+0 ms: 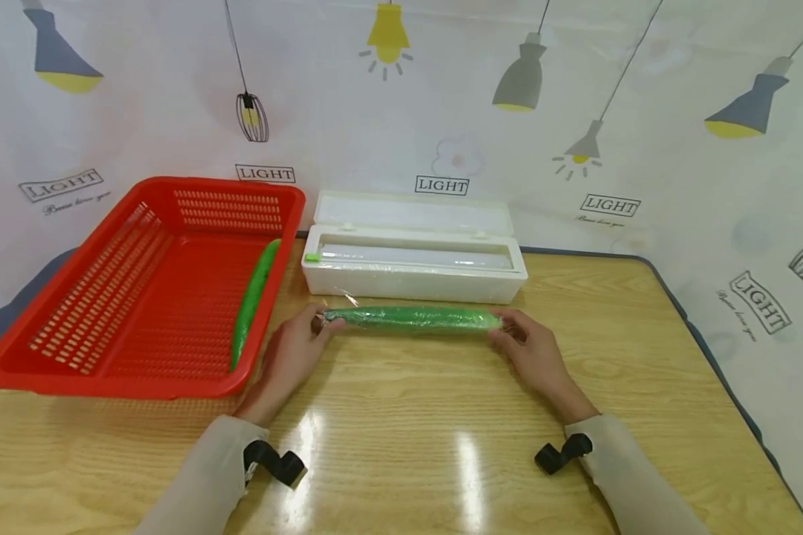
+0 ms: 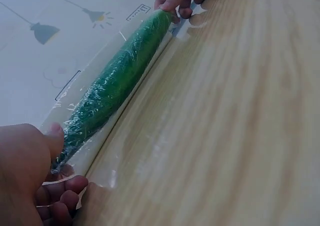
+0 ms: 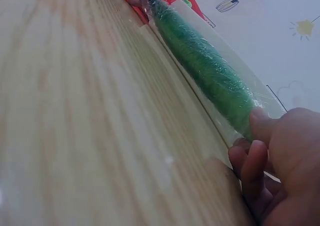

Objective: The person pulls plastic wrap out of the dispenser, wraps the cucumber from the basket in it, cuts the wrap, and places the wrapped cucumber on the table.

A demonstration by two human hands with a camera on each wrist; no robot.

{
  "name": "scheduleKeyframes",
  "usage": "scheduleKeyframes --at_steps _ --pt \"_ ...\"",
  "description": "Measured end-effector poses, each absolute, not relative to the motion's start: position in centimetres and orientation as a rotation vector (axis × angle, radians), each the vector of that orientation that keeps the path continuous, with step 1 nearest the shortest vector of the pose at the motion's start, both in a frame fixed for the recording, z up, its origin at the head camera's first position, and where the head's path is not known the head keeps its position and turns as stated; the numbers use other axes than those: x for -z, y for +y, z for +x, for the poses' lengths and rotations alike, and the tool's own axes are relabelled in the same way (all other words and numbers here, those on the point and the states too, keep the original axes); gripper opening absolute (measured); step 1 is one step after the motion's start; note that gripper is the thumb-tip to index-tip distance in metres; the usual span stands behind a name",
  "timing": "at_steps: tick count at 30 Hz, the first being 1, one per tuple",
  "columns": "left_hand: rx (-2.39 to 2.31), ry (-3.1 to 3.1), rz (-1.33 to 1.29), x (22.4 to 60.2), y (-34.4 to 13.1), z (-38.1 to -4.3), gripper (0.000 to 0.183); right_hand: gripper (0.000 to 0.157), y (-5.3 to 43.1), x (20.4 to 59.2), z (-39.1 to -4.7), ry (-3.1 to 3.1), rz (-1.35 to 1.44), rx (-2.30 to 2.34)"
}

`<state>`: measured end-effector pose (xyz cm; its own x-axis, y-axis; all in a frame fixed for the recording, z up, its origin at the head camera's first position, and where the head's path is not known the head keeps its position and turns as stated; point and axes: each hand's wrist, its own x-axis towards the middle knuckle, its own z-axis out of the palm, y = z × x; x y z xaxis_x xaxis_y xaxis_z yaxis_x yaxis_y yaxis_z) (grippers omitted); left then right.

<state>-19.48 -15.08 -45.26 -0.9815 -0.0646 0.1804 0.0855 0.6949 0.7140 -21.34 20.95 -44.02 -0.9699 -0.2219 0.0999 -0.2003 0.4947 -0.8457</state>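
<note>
A long green cucumber (image 1: pixel 411 318) wrapped in clear plastic film lies level between both hands, in front of the white box. My left hand (image 1: pixel 297 345) pinches its darker left end between thumb and fingers. At the paler right end, my right hand (image 1: pixel 531 353) pinches the wrapped tip. The left wrist view shows crinkled, shiny film along the cucumber (image 2: pixel 117 81), and the left thumb and fingers closed at its near end. From the right wrist, the cucumber (image 3: pixel 200 61) stretches away from the right thumb toward the left hand.
Behind the cucumber stands a white cling film box (image 1: pixel 415 279), lid up, with a film roll (image 1: pixel 415 256) inside and a green slider (image 1: pixel 313 258). On the left, a red basket (image 1: pixel 154 386) holds another cucumber (image 1: pixel 254 305). A patterned wall covering borders the wooden table (image 1: pixel 401 446).
</note>
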Motion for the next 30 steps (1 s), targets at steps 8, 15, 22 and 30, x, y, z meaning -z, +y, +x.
scheduleKeyframes --at_steps 8,15,22,30 --pt "1.191 -2.697 0.01 45.2 -15.0 -19.8 0.033 0.033 21.5 45.8 -23.1 2.698 -0.351 1.529" --pt "1.199 -2.667 0.124 45.2 -14.4 -20.2 0.035 0.033 21.2 45.7 -23.4 2.712 -0.344 1.486" --pt "1.278 -2.529 0.108 45.4 -14.1 -20.8 0.044 0.033 21.1 45.6 -23.6 2.717 -0.312 1.449" --pt "1.38 -2.46 0.121 45.9 -14.4 -21.2 0.025 0.035 21.4 45.7 -23.9 2.686 -0.324 1.463"
